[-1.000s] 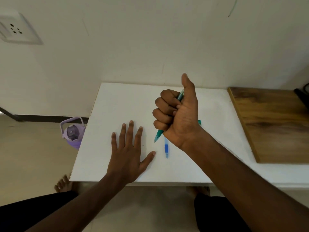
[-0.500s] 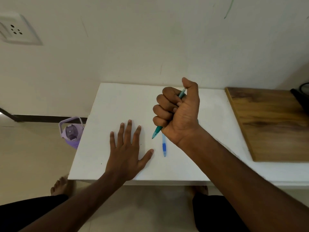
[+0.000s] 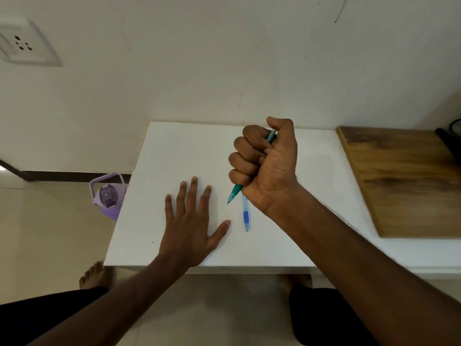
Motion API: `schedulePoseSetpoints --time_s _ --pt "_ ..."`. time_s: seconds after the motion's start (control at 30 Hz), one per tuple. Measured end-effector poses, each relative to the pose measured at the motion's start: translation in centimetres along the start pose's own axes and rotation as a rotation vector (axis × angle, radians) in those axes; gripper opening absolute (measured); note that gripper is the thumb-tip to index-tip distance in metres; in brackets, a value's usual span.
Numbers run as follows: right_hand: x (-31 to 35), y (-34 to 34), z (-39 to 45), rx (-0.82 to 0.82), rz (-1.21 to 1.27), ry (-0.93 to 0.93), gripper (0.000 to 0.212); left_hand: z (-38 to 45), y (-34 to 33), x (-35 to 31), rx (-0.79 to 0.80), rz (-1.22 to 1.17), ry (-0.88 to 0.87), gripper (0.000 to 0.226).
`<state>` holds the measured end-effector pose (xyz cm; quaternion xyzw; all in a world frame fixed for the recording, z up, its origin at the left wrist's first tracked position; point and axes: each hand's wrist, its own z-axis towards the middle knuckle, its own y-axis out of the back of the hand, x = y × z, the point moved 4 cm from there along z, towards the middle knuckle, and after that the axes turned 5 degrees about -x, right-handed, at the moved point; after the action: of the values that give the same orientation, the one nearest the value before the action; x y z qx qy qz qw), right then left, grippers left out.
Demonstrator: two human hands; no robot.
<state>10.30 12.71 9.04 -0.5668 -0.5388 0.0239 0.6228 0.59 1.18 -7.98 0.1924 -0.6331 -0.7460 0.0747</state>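
Note:
My right hand (image 3: 268, 163) is raised above the white table (image 3: 174, 151) and grips a teal pen (image 3: 235, 192) in a fist. The pen's tip points down and left, and my thumb is bent over its top end. A blue pen (image 3: 245, 216) lies flat on the table just below that fist, partly hidden by my wrist. To the left, my left hand (image 3: 192, 226) rests palm down on the table with its fingers spread.
A wooden board (image 3: 404, 178) lies on the table's right side, with a dark object (image 3: 449, 136) at its far corner. A purple water bottle (image 3: 108, 196) stands on the floor left of the table. The wall rises directly behind.
My right thumb, upright a second ago, has folded down onto the top end of the teal pen. My left hand has stayed flat on the table.

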Motion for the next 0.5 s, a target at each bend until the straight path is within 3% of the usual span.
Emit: schedulePoseSetpoints --time_s 0.5 --pt "0.31 -0.02 0.01 0.012 -0.015 0.014 0.044 -0.05 0.21 -0.08 -0.007 -0.001 -0.006 0.097"
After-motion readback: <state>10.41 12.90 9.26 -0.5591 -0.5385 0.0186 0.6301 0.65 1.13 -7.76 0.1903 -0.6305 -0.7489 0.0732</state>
